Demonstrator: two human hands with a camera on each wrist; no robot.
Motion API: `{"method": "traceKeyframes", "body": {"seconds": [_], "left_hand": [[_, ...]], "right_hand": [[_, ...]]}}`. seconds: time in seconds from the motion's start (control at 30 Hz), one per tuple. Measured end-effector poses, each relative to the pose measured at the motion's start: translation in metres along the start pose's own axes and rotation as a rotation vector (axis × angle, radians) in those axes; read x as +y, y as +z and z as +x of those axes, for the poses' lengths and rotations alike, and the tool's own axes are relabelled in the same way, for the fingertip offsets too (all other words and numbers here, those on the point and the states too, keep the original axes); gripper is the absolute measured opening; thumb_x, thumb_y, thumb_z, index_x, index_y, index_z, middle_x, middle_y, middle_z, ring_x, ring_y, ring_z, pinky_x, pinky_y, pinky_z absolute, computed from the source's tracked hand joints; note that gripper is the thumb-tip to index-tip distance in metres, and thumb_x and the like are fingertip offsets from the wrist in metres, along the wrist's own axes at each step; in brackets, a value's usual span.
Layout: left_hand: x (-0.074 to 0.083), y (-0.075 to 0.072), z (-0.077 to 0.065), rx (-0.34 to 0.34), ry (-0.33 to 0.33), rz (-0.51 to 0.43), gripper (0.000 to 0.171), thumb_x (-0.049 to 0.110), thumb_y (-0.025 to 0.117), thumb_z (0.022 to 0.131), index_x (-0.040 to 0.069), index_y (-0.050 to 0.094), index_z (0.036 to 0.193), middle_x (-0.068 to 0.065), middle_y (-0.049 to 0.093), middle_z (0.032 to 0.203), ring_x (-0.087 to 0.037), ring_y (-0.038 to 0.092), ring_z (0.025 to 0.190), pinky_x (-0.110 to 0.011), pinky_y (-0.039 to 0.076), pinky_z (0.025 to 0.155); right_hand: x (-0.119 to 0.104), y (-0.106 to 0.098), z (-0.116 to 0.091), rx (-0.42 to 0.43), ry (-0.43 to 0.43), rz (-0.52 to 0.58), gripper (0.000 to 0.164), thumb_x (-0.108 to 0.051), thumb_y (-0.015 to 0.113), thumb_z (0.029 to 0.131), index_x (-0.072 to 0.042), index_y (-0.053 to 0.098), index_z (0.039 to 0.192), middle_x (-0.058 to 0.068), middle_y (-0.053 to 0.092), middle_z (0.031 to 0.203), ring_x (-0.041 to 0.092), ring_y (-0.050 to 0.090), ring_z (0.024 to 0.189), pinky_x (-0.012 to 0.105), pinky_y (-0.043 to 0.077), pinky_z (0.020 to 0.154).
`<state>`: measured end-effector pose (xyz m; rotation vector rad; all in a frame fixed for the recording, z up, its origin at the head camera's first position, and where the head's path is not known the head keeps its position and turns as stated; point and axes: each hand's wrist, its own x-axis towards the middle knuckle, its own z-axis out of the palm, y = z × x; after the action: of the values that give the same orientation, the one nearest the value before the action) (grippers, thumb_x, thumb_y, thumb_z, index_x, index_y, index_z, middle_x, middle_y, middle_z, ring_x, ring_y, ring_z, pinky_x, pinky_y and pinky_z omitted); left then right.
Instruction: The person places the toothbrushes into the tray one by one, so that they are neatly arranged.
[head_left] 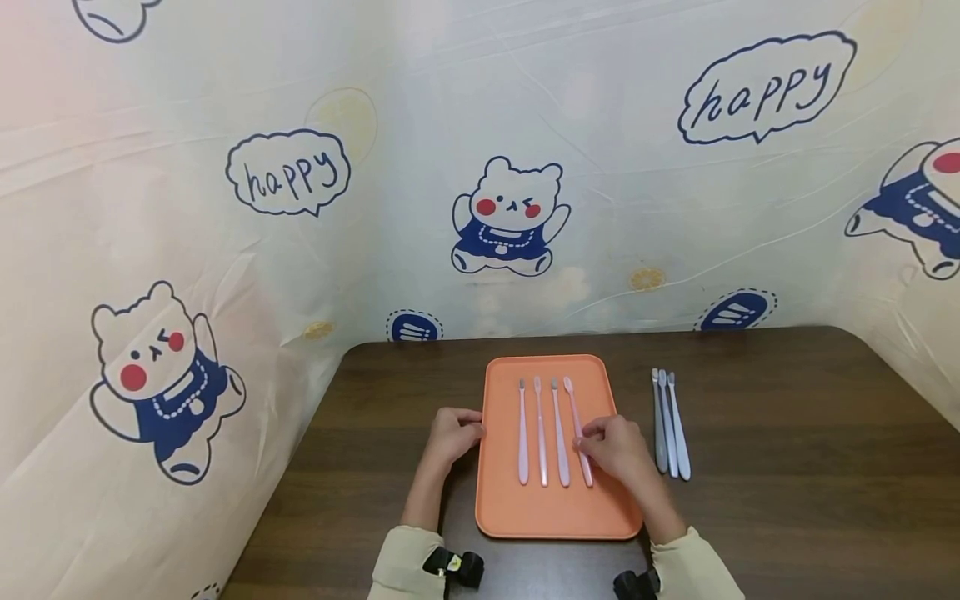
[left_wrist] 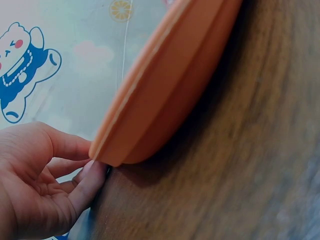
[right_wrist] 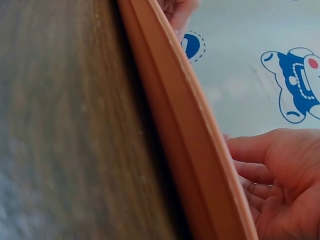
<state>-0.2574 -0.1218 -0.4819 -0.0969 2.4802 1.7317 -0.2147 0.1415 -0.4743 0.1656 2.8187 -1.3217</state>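
An orange tray (head_left: 498, 508) lies on the table, with several slim, pale pink toothbrushes (head_left: 562, 450) side by side on it, heads toward the back. My left hand (head_left: 453, 435) is at the tray's left edge; in the left wrist view, its finger and thumb pinch the rim (left_wrist: 112, 145). Over the tray's right part, my right hand (head_left: 618, 448) has thumb and fingertips at the handle of the rightmost toothbrush (head_left: 576, 417). From the right wrist, the tray wall hides the toothbrushes and those fingertips.
To the right of the tray, three grey-blue toothbrushes (head_left: 670, 433) lie close together on the dark wooden table (head_left: 787, 433). A pale curtain (head_left: 600, 150) printed with cartoon bears hangs around the table's back and sides.
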Motion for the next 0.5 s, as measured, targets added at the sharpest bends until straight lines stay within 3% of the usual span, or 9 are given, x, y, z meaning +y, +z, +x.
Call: {"method": "traceKeyframes", "body": {"seconds": [0.2,0.5], "left_hand": [[-0.0002,-0.0003,0.0013,0.003,-0.008,-0.003,0.032,-0.002,0.061,0.085,-0.011,0.072,0.113,-0.024,0.074,0.105,-0.017,0.072,0.084,-0.030,0.061,0.074],[-0.0012,0.0011,0.0012,0.016,-0.027,0.026,0.032,-0.001,0.062,0.086,-0.009,0.072,0.115,-0.024,0.074,0.108,-0.020,0.072,0.087,-0.032,0.061,0.076]], "right_hand": [[-0.0006,0.0010,-0.0001,-0.009,0.014,0.001,0.020,-0.010,0.077,0.088,0.001,0.074,0.104,0.007,0.071,0.076,0.012,0.062,0.062,0.024,0.048,0.055],[-0.0012,-0.0004,-0.0007,0.003,-0.035,-0.024,0.017,-0.007,0.075,0.088,0.002,0.075,0.102,0.006,0.069,0.077,0.013,0.059,0.067,0.026,0.046,0.056]]}}
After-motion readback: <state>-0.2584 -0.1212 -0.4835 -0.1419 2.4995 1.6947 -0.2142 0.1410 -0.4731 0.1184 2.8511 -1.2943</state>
